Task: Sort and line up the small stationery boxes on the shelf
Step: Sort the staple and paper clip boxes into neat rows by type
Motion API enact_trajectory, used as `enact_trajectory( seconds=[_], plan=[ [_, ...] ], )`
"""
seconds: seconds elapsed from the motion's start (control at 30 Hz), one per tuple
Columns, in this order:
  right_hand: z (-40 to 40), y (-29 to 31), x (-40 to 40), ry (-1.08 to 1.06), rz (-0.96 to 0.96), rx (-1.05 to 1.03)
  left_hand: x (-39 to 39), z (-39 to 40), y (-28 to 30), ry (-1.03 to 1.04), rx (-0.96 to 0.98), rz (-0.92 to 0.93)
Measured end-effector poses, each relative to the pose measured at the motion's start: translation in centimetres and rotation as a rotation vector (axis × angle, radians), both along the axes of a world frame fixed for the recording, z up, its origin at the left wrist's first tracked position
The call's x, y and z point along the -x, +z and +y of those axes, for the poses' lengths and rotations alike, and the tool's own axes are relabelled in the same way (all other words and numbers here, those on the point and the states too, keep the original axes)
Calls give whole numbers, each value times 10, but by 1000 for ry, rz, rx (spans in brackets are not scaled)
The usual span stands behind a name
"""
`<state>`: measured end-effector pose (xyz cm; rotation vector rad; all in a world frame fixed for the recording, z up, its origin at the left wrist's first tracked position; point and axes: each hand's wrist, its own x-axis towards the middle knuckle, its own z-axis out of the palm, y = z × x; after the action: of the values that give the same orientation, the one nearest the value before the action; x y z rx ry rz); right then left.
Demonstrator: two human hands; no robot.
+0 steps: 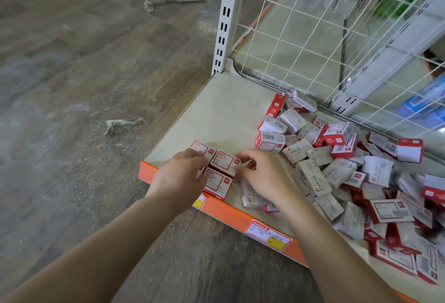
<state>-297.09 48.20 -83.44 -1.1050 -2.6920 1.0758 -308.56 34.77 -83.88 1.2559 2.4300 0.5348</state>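
Note:
Three red-and-white paper clip boxes lie side by side at the shelf's front left corner: one at the back point(201, 148), one in the middle point(225, 162), one at the front point(216, 182). My left hand point(179, 174) rests on their left side, fingers straight against the boxes. My right hand point(260, 172) touches the middle box's right edge with curled fingertips. A loose heap of red and beige staple boxes point(337, 158) covers the right part of the shelf point(216, 115).
An orange price strip point(240, 218) with labels runs along the shelf's front edge. A white wire grid back panel point(313, 38) and a slotted upright point(224, 21) bound the shelf. Crumpled paper scraps point(120, 124) lie on the wooden floor to the left.

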Motion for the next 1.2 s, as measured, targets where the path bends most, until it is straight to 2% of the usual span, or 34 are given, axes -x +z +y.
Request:
enact_trajectory(
  seconds=[0.33, 0.57, 0.9, 1.03, 1.2],
  plan=[
    [1, -8, 2, 52, 10, -43, 1, 2, -2, -107, 77, 106],
    [1, -9, 1, 76, 17, -52, -1, 6, 0, -100, 100, 142],
    [5, -2, -25, -113, 94, -147, -11, 10, 4, -110, 77, 102],
    [6, -1, -41, -156, 51, -103, -20, 11, 7, -179, 76, 86],
    [5, 3, -56, -55, -23, 34, -28, 15, 7, -221, 126, 132]
  ],
)
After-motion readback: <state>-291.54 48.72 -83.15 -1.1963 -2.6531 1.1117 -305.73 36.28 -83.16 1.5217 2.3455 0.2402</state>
